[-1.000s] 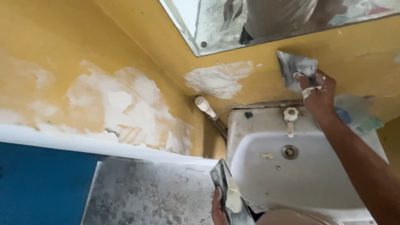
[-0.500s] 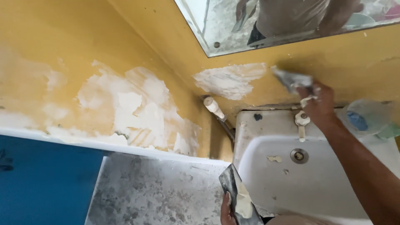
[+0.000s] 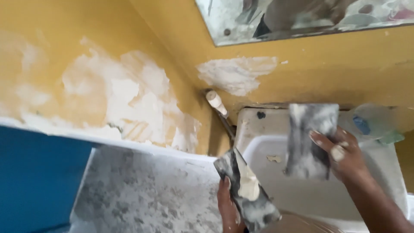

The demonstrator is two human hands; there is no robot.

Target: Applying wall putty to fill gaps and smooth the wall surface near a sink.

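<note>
The right hand (image 3: pixel 345 155) grips a flat scraper (image 3: pixel 309 140) over the sink (image 3: pixel 379 181), blade face up and level with the putty board. The left hand (image 3: pixel 227 206), fingers closed around it, holds the board (image 3: pixel 246 196) at the sink's left rim, tilted so its putty lump (image 3: pixel 246 184) faces the scraper. A filled patch (image 3: pixel 237 74) sits on the yellow wall above the sink.

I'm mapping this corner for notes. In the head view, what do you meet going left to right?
Blue panel → large filler patch on the yellow wall → left hand holding a putty-laden blade → right hand holding a second blade over the white sink.
</note>
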